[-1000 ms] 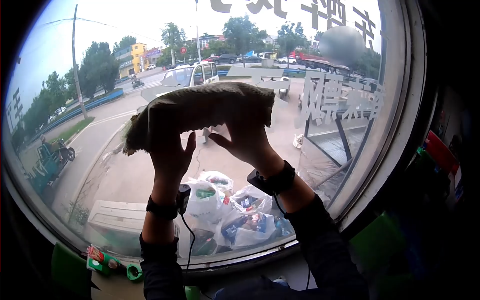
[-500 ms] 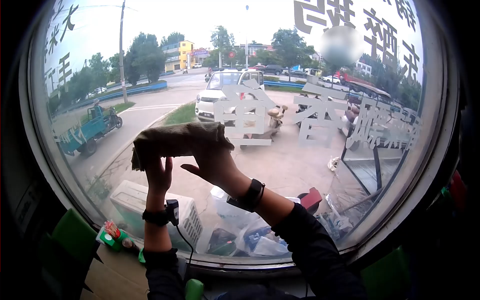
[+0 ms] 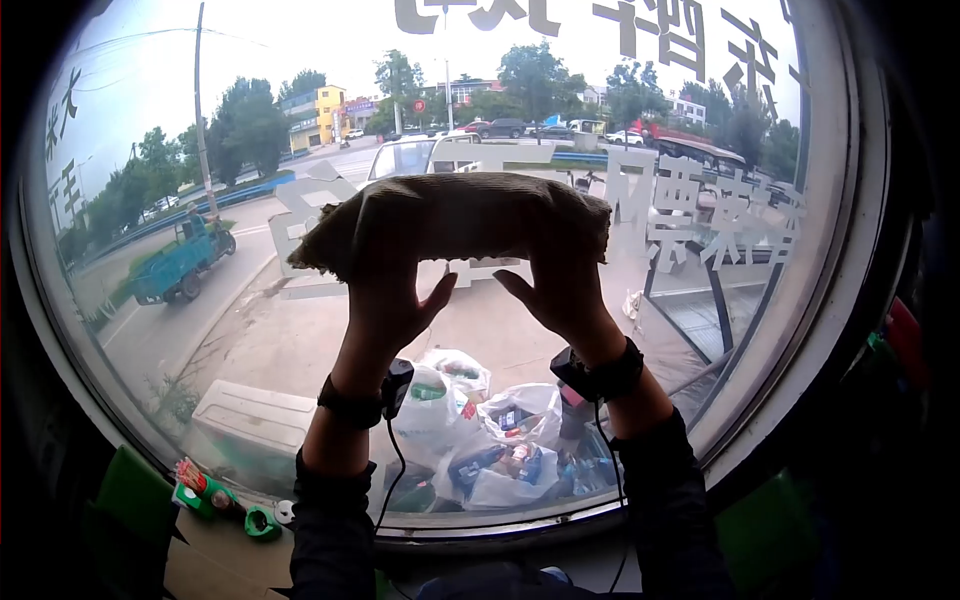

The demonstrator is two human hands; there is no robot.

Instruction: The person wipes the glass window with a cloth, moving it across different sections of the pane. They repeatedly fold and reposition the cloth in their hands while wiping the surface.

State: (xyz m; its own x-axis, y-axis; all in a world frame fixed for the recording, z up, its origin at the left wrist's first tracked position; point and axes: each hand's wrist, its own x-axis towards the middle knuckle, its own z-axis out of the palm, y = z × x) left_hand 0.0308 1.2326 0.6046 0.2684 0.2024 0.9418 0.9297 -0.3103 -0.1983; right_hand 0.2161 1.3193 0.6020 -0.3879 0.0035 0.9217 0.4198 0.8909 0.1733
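Cloth point(image 3: 450, 205), one piece, dark and ribbed with a ragged edge, spans both raised hands in front of the window pane point(image 3: 500, 340); whether it presses on the glass cannot be told. The left hand point(image 3: 385, 310) is under its left part and the right hand point(image 3: 570, 300) under its right part, palms apart, thumbs pointing inward and clear of the fabric. The fingers are hidden by the cloth, so I cannot tell whether they clamp it or lie flat behind it. To manage it well, I'd spread the fingers wide, share the pressure evenly between the palms and move both hands together, so the middle doesn't sag and the loose left end doesn't curl under. I'd also leave slack in the cables, since a snag could pull a wrist off line. Counting up: two hands, two thumbs, two wristbands, one left point(image 3: 350, 402) and one right point(image 3: 615, 372), and two cables, left point(image 3: 402, 460) and right point(image 3: 607, 440), trailing beneath the grip. Beyond the glass, below the grip, sit at least three white bags point(image 3: 510, 475), their exact number blurred by overlap; down to its left is one pale box point(image 3: 250, 415), and farther out left one teal three-wheeler point(image 3: 170, 270). Inside, low left of the grip, one stick holder point(image 3: 190, 500) stands near one round green container point(image 3: 261, 522).
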